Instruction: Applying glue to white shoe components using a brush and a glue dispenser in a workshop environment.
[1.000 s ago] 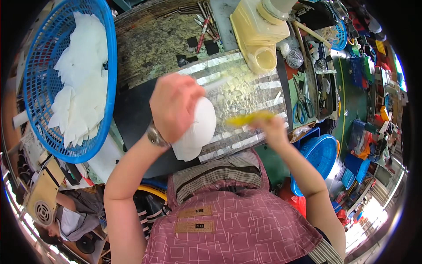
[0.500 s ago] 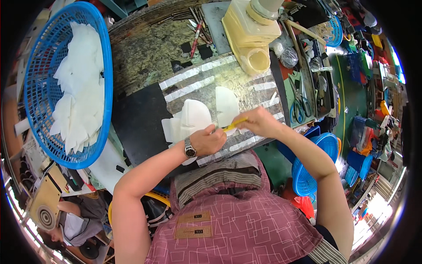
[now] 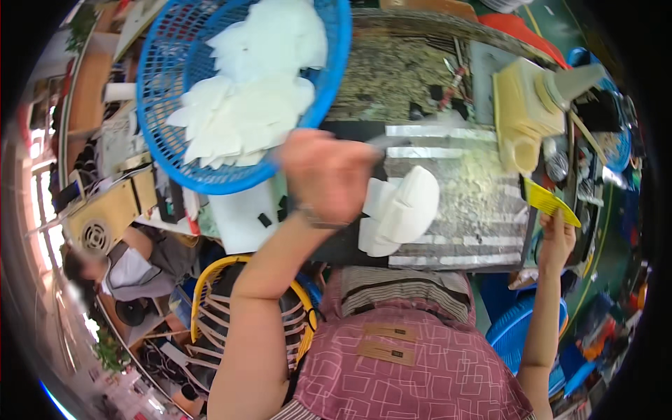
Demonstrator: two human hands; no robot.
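Observation:
My left hand (image 3: 327, 176) is smeared by motion beside the lower right rim of a big blue basket (image 3: 343, 63). A thin grey streak shows at its fingers, too blurred to name. White cut pieces (image 3: 245, 112) lie heaped in that basket. To the right of the work board, my right hand (image 3: 557, 238) pinches a flat bright yellow piece (image 3: 551, 201) by its lower edge, raised off the table. Between the hands, a small stack of rounded white pieces (image 3: 413, 210) rests on the board (image 3: 476, 189), which has silvery strips across it.
A cream plastic container (image 3: 521, 105) with a spout stands on the board's far right. Tools and a red pen (image 3: 453, 80) lie at the back. Below the table are a yellow-rimmed basket (image 3: 203, 294) and a blue basket (image 3: 518, 322). Another person sits at the left.
My view has turned left. My hands have parted: the left moved to the basket, the right out to the side with the yellow piece. The single white piece has left the board.

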